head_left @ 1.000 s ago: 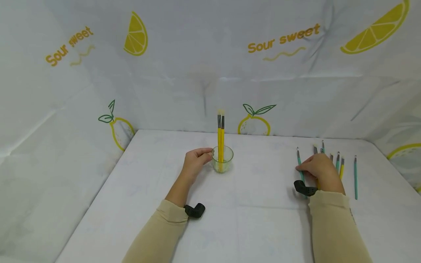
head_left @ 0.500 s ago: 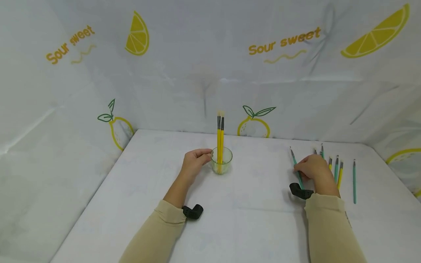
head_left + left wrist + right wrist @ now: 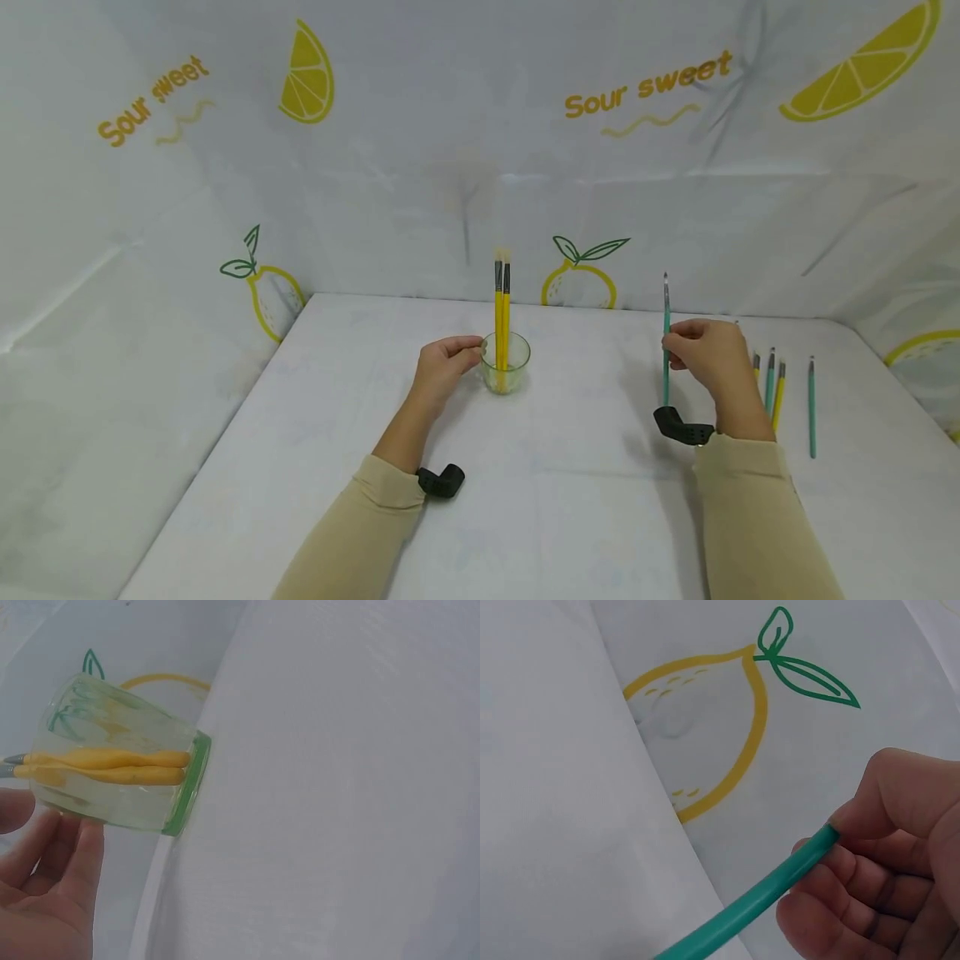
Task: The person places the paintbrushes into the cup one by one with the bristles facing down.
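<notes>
A clear glass cup (image 3: 517, 377) with a green-tinted base (image 3: 195, 784) stands upright on the table. Two yellow-handled paintbrushes (image 3: 502, 312) lean in it, bristles up. My left hand (image 3: 438, 375) pinches the cup near its rim, at the left side; its thumb and fingers (image 3: 79, 859) also show in the left wrist view. Between thumb and fingers, my right hand (image 3: 708, 354) holds a teal paintbrush (image 3: 666, 304) nearly upright, tip up and raised off the table. The teal handle (image 3: 742, 919) runs down and left from the grip in the right wrist view.
Several teal and yellow paintbrushes (image 3: 780, 396) lie to the right of my right hand, partly hidden behind it. One teal brush (image 3: 812, 408) lies apart at the far right. A lemon-print sheet (image 3: 450, 125) hangs behind the white table (image 3: 480, 533).
My right hand has picked up the teal paintbrush, brought it upright and lifted it, shifting slightly left and away from the other brushes. My left hand stays at the cup.
</notes>
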Demonstrator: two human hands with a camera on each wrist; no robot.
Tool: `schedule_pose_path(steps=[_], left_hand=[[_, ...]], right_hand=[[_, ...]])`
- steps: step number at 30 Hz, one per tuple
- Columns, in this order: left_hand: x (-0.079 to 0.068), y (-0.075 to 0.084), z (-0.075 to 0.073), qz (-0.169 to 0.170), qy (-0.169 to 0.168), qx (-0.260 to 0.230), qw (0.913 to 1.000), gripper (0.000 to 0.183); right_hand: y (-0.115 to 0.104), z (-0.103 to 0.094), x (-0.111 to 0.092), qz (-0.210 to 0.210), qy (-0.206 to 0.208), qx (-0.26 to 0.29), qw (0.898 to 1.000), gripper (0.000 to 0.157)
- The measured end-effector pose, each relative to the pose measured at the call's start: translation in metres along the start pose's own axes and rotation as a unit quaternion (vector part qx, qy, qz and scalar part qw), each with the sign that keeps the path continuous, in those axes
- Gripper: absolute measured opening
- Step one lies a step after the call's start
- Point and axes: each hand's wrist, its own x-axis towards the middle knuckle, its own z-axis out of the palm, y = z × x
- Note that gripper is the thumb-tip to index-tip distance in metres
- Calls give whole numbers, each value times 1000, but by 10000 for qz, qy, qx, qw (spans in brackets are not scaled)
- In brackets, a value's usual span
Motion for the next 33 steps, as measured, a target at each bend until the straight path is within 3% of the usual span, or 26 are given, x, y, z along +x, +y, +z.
schedule_pose_path(steps=[21,28,33], left_hand=[[1,-1,1,100,-132,-155,9997,25],[-1,0,1,71,-150,-131,9998,26],[-1,1,1,57,-175,-164,9997,25]], right_hand=[[-14,12,-2,-385,-150,684,9968,42],[-18,17,-1,-373,-197,1228,9915,41],[-22,23,-1,-577,6,1785,9822,39]])
